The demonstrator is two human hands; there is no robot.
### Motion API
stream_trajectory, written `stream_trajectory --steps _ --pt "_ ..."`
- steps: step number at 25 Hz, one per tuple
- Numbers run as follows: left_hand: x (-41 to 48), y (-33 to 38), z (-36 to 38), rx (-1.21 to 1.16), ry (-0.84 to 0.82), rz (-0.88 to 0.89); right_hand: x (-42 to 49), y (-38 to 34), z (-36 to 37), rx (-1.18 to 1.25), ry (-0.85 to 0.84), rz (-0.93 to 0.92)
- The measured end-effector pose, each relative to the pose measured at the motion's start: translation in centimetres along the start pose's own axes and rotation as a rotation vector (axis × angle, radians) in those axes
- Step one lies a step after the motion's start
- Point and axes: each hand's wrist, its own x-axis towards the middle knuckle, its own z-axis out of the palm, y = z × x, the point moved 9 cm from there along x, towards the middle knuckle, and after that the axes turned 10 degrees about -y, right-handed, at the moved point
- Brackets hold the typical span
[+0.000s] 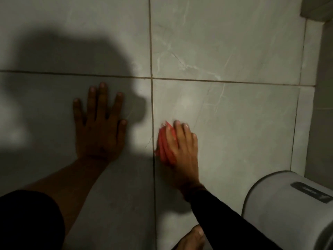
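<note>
Right hand (182, 148) presses a red cloth (163, 147) on the floor (234, 123), fingers grasping it, just right of the grout line (152, 105). Left hand (100, 127) lies flat in shadow, fingers released and spread, bracing. Recommended: keep the cloth bunched under the palm, stroke along the joint with even pressure, and stay off the bin (288, 213).

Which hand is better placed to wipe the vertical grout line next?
Right. The right hand grips the red cloth just beside the grout line. The left hand lies flat on the floor tile, holding nothing.
</note>
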Motion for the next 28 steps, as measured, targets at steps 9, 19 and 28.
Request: stream_trajectory --steps 9,19,28 --pt "0.1 0.1 0.0 0.009 -0.003 0.004 17.6 2.3 -10.9 0.162 0.286 0.131" --pt "0.0 0.2 -0.1 0.004 -0.017 -0.001 1.2 -5.2 -0.8 -0.047 -0.001 -0.382" --pt "-0.1 -0.1 0.1 -0.016 -0.016 -0.004 2.8 14.5 -6.5 0.4 0.319 0.596"
